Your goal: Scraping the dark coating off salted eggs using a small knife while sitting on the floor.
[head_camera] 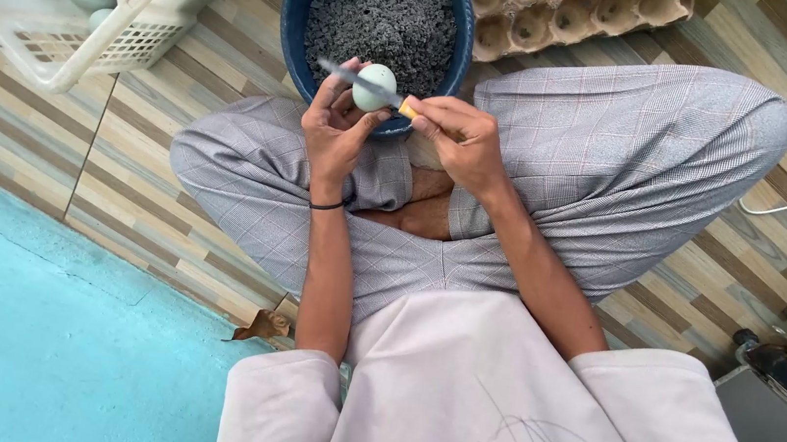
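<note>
Egg (374,88), pale blue-green, sits pinched in the curled fingers of your left hand (333,130), held just over the near rim of the round dark-blue basin (294,17) filled with grey ash. Your right hand (462,143) is closed around the yellow handle of a knife (362,82), its blade lying across the egg's top. At far left, a white plastic crate (89,28) holds more pale eggs, and a brown pulp egg tray (576,5) lies beyond the basin.
</note>
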